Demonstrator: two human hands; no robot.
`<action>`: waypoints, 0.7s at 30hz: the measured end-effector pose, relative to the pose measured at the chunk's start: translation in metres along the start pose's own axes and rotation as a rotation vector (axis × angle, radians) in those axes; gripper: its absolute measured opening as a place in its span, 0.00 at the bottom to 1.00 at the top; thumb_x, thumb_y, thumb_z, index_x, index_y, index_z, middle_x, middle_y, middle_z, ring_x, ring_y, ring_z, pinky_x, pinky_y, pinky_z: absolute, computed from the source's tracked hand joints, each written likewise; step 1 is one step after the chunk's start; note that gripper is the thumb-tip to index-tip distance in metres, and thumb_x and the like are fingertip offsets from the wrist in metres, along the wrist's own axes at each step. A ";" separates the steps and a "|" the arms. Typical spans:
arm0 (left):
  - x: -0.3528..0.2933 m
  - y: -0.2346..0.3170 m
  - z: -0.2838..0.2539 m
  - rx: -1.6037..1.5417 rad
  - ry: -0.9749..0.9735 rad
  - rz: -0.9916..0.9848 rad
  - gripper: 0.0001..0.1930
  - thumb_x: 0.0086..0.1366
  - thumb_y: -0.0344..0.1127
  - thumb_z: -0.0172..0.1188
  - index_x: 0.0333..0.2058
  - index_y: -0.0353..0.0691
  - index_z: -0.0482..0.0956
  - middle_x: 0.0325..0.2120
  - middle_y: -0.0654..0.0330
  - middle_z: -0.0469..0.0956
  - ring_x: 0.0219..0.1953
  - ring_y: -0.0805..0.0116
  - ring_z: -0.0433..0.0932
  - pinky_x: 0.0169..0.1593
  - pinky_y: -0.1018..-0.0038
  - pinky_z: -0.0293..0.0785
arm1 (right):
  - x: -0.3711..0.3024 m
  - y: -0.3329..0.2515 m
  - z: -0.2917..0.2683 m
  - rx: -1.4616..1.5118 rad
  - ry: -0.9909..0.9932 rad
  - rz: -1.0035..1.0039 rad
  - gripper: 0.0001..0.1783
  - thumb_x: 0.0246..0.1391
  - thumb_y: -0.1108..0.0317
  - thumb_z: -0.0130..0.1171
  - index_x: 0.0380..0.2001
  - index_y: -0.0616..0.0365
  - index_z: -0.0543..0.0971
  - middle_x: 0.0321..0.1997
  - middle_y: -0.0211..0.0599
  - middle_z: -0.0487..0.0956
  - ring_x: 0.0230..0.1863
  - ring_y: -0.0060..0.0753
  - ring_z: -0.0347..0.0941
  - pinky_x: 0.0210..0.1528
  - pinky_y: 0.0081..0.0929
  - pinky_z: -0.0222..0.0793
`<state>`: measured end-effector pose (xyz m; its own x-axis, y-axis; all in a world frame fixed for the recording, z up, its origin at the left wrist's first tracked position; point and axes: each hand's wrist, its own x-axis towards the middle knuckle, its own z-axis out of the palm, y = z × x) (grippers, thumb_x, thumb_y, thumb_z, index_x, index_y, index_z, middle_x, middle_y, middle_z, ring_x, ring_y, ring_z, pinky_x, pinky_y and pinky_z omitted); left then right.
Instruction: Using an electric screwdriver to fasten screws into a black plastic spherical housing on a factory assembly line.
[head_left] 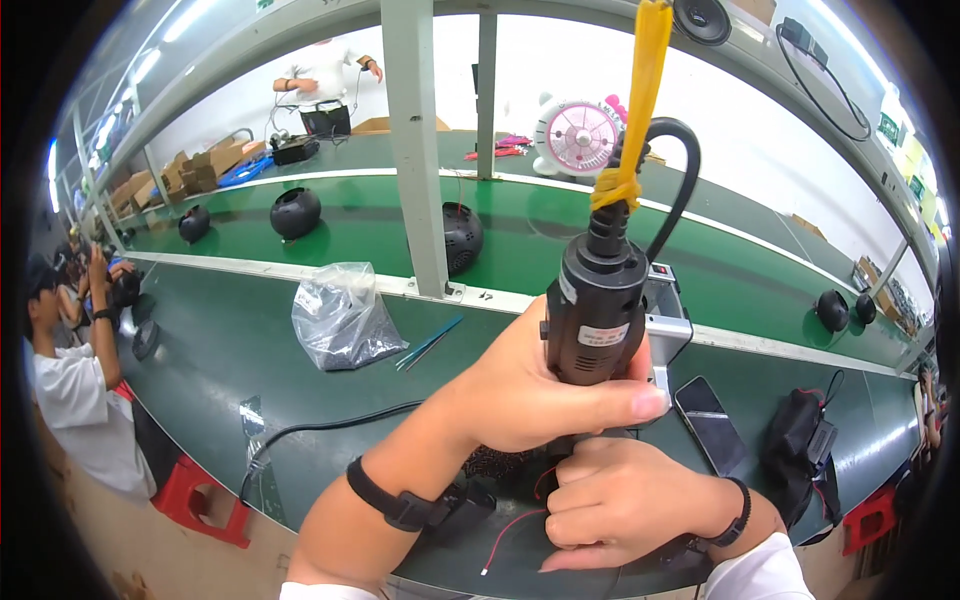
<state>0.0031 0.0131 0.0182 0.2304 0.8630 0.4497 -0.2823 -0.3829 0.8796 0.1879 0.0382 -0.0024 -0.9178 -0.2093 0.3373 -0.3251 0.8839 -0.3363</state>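
Note:
My left hand (525, 385) is wrapped round a black electric screwdriver (602, 290), which stands upright and hangs from a yellow strap (645, 100). Below it my right hand (630, 500) is closed, its fingers curled against a dark workpiece. What those fingers grip is hidden. A black perforated part (500, 462) shows between my two hands, mostly covered by them. From beside the right knuckles a thin red wire (510, 532) runs out, with a small white plug at its end.
A clear bag of small dark parts (345, 320) lies left, beside thin dark sticks (430, 343). On the right are a phone (710, 425) and a black pouch (797, 430). A grey post (412, 150) rises ahead; round black housings (296, 213) sit on the green belt. A co-worker (85, 400) sits left.

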 end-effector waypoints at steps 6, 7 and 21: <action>0.005 0.010 -0.008 0.016 0.203 0.051 0.45 0.65 0.78 0.46 0.47 0.31 0.71 0.17 0.66 0.69 0.16 0.76 0.68 0.24 0.74 0.70 | 0.006 -0.013 -0.011 0.225 0.011 -0.002 0.20 0.47 0.58 0.72 0.20 0.51 0.69 0.22 0.32 0.66 0.29 0.43 0.69 0.33 0.37 0.64; 0.006 0.011 -0.007 0.074 0.252 -0.012 0.49 0.62 0.83 0.38 0.45 0.32 0.72 0.17 0.66 0.68 0.15 0.76 0.68 0.23 0.74 0.70 | 0.007 -0.012 -0.010 0.226 0.013 0.001 0.20 0.47 0.58 0.72 0.20 0.51 0.69 0.22 0.32 0.66 0.29 0.43 0.69 0.33 0.37 0.64; 0.005 0.003 -0.042 0.163 0.272 -0.104 0.57 0.53 0.91 0.28 0.37 0.33 0.75 0.15 0.67 0.69 0.14 0.76 0.68 0.21 0.77 0.70 | 0.005 -0.007 -0.010 0.319 -0.021 0.069 0.16 0.54 0.58 0.71 0.25 0.53 0.74 0.23 0.27 0.71 0.27 0.36 0.70 0.31 0.33 0.68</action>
<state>-0.0356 0.0301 0.0161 -0.0131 0.9481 0.3177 -0.1127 -0.3171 0.9417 0.1879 0.0348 0.0102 -0.9436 -0.1645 0.2872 -0.3136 0.7216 -0.6172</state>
